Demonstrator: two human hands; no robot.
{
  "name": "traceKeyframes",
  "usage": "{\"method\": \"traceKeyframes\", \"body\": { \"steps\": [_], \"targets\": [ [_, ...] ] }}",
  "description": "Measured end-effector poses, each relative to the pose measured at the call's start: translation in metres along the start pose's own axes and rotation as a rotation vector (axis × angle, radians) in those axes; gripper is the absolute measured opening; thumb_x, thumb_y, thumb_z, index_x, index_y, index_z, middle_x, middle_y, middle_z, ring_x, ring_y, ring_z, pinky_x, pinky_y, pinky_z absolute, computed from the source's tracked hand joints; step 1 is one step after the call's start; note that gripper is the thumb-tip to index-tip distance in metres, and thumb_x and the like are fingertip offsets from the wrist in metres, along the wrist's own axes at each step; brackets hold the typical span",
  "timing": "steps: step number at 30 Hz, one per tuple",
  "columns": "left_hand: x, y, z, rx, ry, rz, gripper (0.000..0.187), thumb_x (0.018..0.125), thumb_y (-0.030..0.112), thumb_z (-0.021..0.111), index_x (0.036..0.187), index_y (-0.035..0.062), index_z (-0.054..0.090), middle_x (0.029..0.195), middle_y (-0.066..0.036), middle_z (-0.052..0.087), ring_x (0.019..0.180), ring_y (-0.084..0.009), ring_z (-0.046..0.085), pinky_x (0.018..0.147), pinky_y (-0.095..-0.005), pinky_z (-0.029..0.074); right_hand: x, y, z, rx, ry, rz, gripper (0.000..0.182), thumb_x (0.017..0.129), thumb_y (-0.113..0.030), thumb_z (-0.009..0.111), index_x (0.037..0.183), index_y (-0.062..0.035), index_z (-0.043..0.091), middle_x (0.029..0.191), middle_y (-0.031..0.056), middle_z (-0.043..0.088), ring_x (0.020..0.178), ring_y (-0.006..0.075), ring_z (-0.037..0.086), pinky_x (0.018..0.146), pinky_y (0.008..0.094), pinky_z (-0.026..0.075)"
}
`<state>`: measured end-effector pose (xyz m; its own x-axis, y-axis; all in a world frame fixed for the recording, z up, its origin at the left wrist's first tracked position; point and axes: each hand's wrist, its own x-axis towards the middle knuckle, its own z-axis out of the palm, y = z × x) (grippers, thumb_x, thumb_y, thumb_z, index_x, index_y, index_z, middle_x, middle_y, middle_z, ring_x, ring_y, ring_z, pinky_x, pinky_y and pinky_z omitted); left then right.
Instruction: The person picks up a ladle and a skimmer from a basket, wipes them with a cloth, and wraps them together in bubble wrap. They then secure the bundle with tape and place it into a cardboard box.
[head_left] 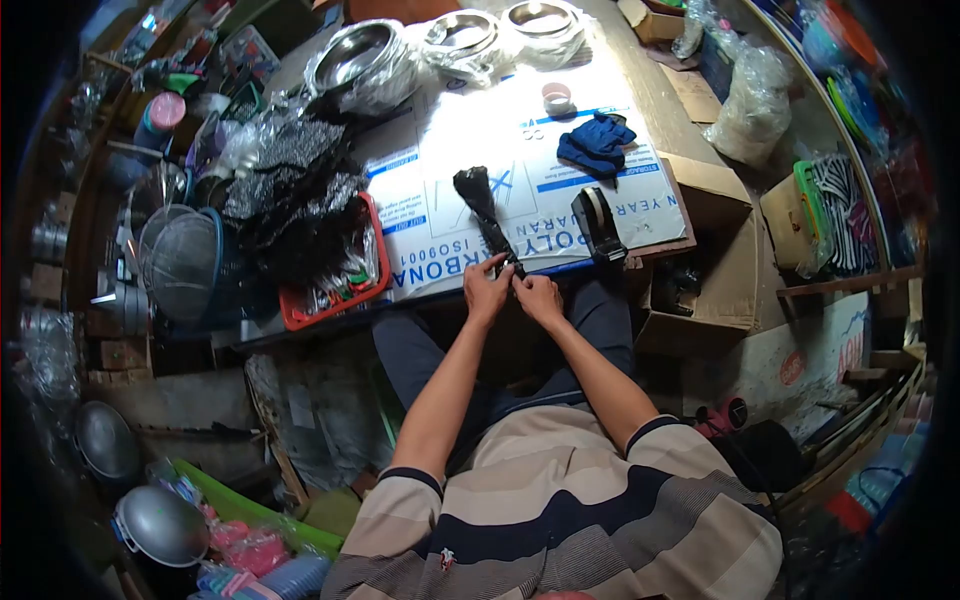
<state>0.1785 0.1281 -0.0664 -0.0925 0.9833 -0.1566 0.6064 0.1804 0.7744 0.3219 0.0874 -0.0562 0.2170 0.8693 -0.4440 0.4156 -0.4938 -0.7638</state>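
A long bundle wrapped in black plastic lies on the white printed board, its wider end pointing away from me. My left hand pinches the near end of it at the board's front edge. Close beside it, my right hand also has its fingers closed on that near end. What is inside the plastic is hidden. Right of the bundle stands a black tape dispenser. Beyond the dispenser are a crumpled dark blue cloth and a roll of tape.
Left of the board, a red basket holds small utensils, with black bubble wrap heaped over it. Plastic-wrapped metal bowls line the far side. An open cardboard box stands at the right. Strainers sit at far left.
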Motion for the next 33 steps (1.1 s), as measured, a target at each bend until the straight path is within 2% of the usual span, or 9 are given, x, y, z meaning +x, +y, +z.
{"method": "traceKeyframes", "body": {
  "steps": [4, 8, 13, 16, 19, 20, 23, 28, 33],
  "targets": [
    [-0.017, 0.006, 0.016, -0.278, 0.161, -0.063, 0.037, 0.086, 0.022, 0.089, 0.118, 0.0083, 0.074, 0.115, -0.014, 0.073, 0.105, -0.0255, 0.069, 0.094, -0.0371, 0.055, 0.008, 0.033, -0.023, -0.04, -0.125, -0.114, 0.044, 0.093, -0.046, 0.081, 0.089, -0.0022, 0.079, 0.077, 0.0134, 0.076, 0.077, 0.0237, 0.077, 0.075, 0.0394, 0.058],
    [-0.019, 0.009, 0.0, -0.665, 0.089, -0.313, 0.064, 0.081, 0.013, 0.093, 0.133, 0.0091, 0.056, 0.106, -0.012, 0.073, 0.093, -0.0199, 0.068, 0.085, -0.0333, 0.055, 0.01, 0.045, -0.057, 0.084, -0.155, -0.097, 0.041, 0.09, -0.041, 0.083, 0.103, -0.0025, 0.077, 0.095, 0.0145, 0.081, 0.093, 0.0268, 0.079, 0.087, 0.0396, 0.061],
    [-0.027, 0.0, -0.065, -0.948, -0.017, -0.395, 0.019, 0.101, 0.011, 0.073, 0.117, 0.0085, 0.065, 0.1, -0.004, 0.07, 0.088, -0.0116, 0.066, 0.074, -0.0244, 0.053, 0.026, 0.047, -0.072, 0.183, -0.152, -0.165, 0.049, 0.09, -0.032, 0.084, 0.123, 0.0005, 0.068, 0.103, 0.0141, 0.081, 0.097, 0.0226, 0.078, 0.089, 0.0374, 0.06],
    [-0.034, -0.009, -0.111, -1.004, -0.127, -0.368, 0.02, 0.104, 0.007, 0.066, 0.124, 0.0066, 0.066, 0.105, -0.004, 0.068, 0.095, -0.0137, 0.066, 0.081, -0.0297, 0.058, 0.052, 0.059, -0.058, 0.48, -0.29, -0.239, 0.06, 0.092, -0.01, 0.08, 0.145, -0.002, 0.053, 0.126, 0.0144, 0.077, 0.11, 0.0228, 0.075, 0.095, 0.0341, 0.058],
    [-0.037, -0.009, -0.152, -0.909, -0.175, -0.309, 0.029, 0.104, 0.009, 0.063, 0.133, 0.0082, 0.064, 0.105, -0.003, 0.067, 0.096, -0.0145, 0.066, 0.087, -0.0333, 0.059, 0.048, 0.03, -0.075, 0.705, -0.44, -0.233, 0.093, 0.087, 0.0, 0.083, 0.166, -0.0145, 0.035, 0.166, 0.0194, 0.043, 0.153, 0.0331, 0.043, 0.119, 0.0436, 0.045],
    [-0.041, 0.006, -0.167, -0.845, -0.182, -0.355, 0.032, 0.104, 0.013, 0.064, 0.135, 0.0092, 0.063, 0.105, -0.002, 0.066, 0.097, -0.0147, 0.066, 0.087, -0.0359, 0.059, 0.043, 0.018, -0.086, 0.691, -0.527, -0.336, 0.107, 0.083, -0.001, 0.087, 0.171, -0.021, 0.029, 0.176, 0.019, 0.024, 0.165, 0.0372, 0.018, 0.128, 0.0496, 0.032],
    [-0.034, 0.008, -0.188, -0.769, -0.203, -0.363, 0.037, 0.101, 0.022, 0.067, 0.136, 0.012, 0.06, 0.107, 0.0, 0.065, 0.099, -0.0153, 0.065, 0.085, -0.0417, 0.057, 0.015, -0.018, -0.108, 0.598, -0.596, -0.513, 0.111, 0.082, -0.004, 0.09, 0.172, -0.022, 0.027, 0.178, 0.0187, 0.019, 0.166, 0.0377, 0.013, 0.131, 0.0512, 0.026],
    [-0.003, 0.025, -0.18, -1.055, -0.115, -0.196, 0.039, 0.106, 0.026, 0.069, 0.139, 0.012, 0.055, 0.124, -0.005, 0.066, 0.115, -0.0199, 0.067, 0.096, -0.0387, 0.056, -0.013, -0.031, -0.119, 0.643, -0.478, -0.558, 0.083, 0.075, -0.007, 0.099, 0.142, -0.0125, 0.051, 0.131, 0.0024, 0.06, 0.114, 0.0126, 0.067, 0.104, 0.0316, 0.056],
    [-0.007, 0.059, -0.117, -0.804, -0.061, 0.068, 0.064, 0.106, 0.011, 0.068, 0.162, 0.0055, 0.039, 0.154, -0.019, 0.055, 0.134, -0.031, 0.063, 0.105, -0.0375, 0.057, -0.035, -0.016, -0.106, 0.566, -0.153, -0.586, 0.068, 0.073, -0.021, 0.101, 0.121, -0.0088, 0.055, 0.112, 0.0091, 0.068, 0.1, 0.0175, 0.072, 0.091, 0.0333, 0.057]
  ]
}}
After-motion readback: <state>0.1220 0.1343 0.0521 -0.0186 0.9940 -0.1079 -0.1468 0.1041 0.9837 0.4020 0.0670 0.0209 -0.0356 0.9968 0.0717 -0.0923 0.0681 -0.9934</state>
